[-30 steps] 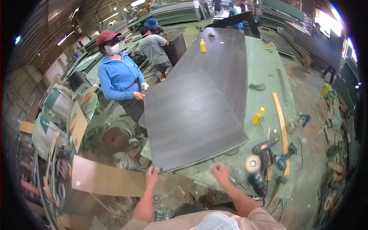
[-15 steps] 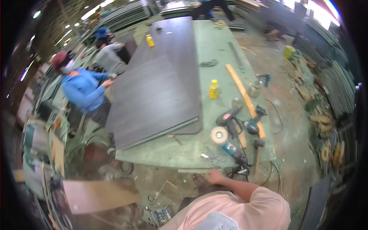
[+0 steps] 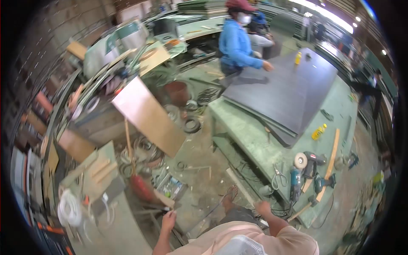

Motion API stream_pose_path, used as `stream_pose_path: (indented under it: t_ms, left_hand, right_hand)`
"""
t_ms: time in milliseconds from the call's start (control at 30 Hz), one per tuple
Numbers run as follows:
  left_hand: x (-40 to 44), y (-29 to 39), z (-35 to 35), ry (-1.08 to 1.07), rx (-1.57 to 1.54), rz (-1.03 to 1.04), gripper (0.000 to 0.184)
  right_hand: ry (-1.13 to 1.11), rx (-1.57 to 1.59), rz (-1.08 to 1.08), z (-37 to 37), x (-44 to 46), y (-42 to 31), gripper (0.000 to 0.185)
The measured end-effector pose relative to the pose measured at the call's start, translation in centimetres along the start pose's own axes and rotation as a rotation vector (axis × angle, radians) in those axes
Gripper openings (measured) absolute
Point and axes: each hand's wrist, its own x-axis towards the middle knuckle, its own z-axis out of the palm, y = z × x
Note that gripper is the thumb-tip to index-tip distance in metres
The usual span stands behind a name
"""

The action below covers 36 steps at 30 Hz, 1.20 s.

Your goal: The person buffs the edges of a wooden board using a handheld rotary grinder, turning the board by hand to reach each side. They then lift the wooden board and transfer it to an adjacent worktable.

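Observation:
My left hand (image 3: 168, 219) is at the lower middle with its fingers curled closed, just below the end of a narrow board on the left workbench (image 3: 121, 221). What it holds, if anything, is too small to tell. My right hand (image 3: 263, 208) is closed in front of the green table (image 3: 255, 148), at the lower end of a pale strip (image 3: 240, 187); I cannot see whether it grips the strip. Dark panels (image 3: 276, 93) lie stacked on the green table. Scissors (image 3: 278, 178), a polisher (image 3: 295, 182) and a drill (image 3: 325, 182) lie near its corner.
A co-worker in blue (image 3: 238, 46) stands at the far side, one hand over the panels. Brown board (image 3: 148, 117), red cylinder (image 3: 142, 189), hose coils (image 3: 70, 208) and a toolbox (image 3: 172, 187) are on the left. A yellow bottle (image 3: 318, 131) and wooden strip (image 3: 333, 155) are right.
The view has swung left, bringing the left workbench in. The upper panel, which sat askew a second ago, lies more in line with the lower one. My left hand has left its corner and come back into view.

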Motion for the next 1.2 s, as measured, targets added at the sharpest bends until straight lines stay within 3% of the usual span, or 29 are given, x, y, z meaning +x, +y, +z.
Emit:
stream_pose_path:
  t_ms: [67,100,133,167,200,300,367,400,467,600,667,800,867,1000,1067,1133,1200]
  left_hand:
    - [-6.9,-4.6,-1.7,0.104,0.298,-0.188,0.044]
    - [-9.8,-6.8,-2.3,0.085,0.318,-0.285,0.048]
    - [-12.5,-9.9,-3.0,0.062,0.336,-0.377,0.052]
    - [-14.4,-17.3,-2.5,0.069,0.309,-0.387,0.052]
    - [-15.9,-23.4,-3.0,0.007,0.556,-0.211,0.049]
    - [-19.3,-25.0,-0.6,0.015,0.517,-0.172,0.045]
    - [-20.4,-25.0,0.6,0.015,0.503,-0.127,0.042]
    - [-20.7,-25.1,1.3,0.017,0.498,-0.104,0.041]
    - [-21.6,-24.4,2.3,0.019,0.493,-0.059,0.039]
    - [-21.6,-24.2,2.6,0.013,0.52,0.032,0.036]
    - [-20.2,-24.0,2.4,-0.002,0.547,0.094,0.036]
    - [-17.5,-24.7,3.3,-0.049,0.585,0.184,0.037]
    - [-15.6,-21.9,2.0,-0.036,-0.526,-0.485,0.034]
    - [-16.4,-13.8,1.6,0.039,-0.711,-0.306,0.033]
    - [-17.1,-10.7,1.7,0.176,-0.466,-0.375,0.032]
    - [-16.0,-13.4,1.8,0.099,-0.467,-0.384,0.032]
    - [-14.8,-16.7,2.1,0.023,-0.465,-0.395,0.032]
  right_hand:
    - [-0.114,-0.026,0.178,0.3,-3.2,-0.2,0.033]
    - [-0.126,-0.055,0.159,0.4,-4.4,0.2,0.033]
    - [-0.294,-0.355,-0.074,1.3,-5.2,1.6,0.032]
    - [-0.451,-0.651,-0.31,1.5,-5.4,2.3,0.031]
    - [-0.445,-0.67,-0.325,1.2,-5.6,1.9,0.031]
    - [-0.503,-0.655,-0.295,2.0,-5.5,1.9,0.03]
    - [-0.518,-0.753,-0.521,3.8,-2.9,2.9,0.031]
    - [-0.509,-0.76,-0.53,3.7,-2.2,2.6,0.031]
    - [-0.372,-0.265,-0.081,1.6,-1.2,-1.5,0.023]
    - [-0.309,-0.31,-0.246,0.2,2.7,-6.7,0.029]
    - [-0.088,-0.301,-0.352,0.3,4.5,-8.6,0.03]
    - [-0.151,0.03,-0.236,-4.5,1.8,-12.2,0.029]
    - [-0.236,-0.002,-0.214,-4.1,1.4,-11.2,0.028]
    - [-0.281,-0.248,-0.225,-4.1,-0.7,-6.6,0.029]
    - [-0.313,-0.303,-0.2,-2.9,-0.7,-2.5,0.03]
    - [-0.337,-0.217,0.002,-1.9,-0.9,1.5,0.037]
    - [-0.388,-0.264,0.037,-1.2,-0.4,4.9,0.038]
